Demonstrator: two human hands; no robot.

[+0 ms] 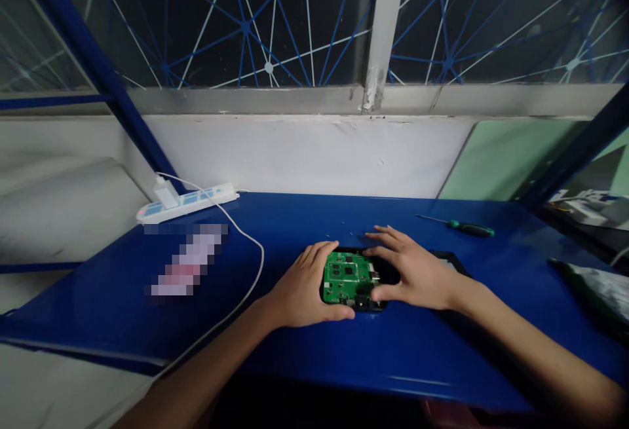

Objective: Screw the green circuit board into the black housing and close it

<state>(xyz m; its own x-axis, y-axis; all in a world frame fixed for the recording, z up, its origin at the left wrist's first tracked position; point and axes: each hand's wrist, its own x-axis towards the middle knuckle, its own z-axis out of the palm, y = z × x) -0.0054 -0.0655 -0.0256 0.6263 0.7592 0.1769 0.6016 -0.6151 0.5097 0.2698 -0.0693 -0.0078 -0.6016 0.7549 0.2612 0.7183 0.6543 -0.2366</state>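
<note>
A green circuit board sits in a shallow black casing on the blue table. My left hand grips the casing's left side, with the thumb along the near edge and the fingers at the far edge. Over the right side, my right hand is spread, its thumb near the board's lower right corner. Its fingers are apart near the far right corner; whether they touch the casing is unclear. Another dark flat piece lies partly hidden behind my right wrist.
A green-handled screwdriver lies at the back right, and tiny pale bits lie beyond the board. At the left are a white power strip, its white cable and a pixelated object. A shiny bag rests far right.
</note>
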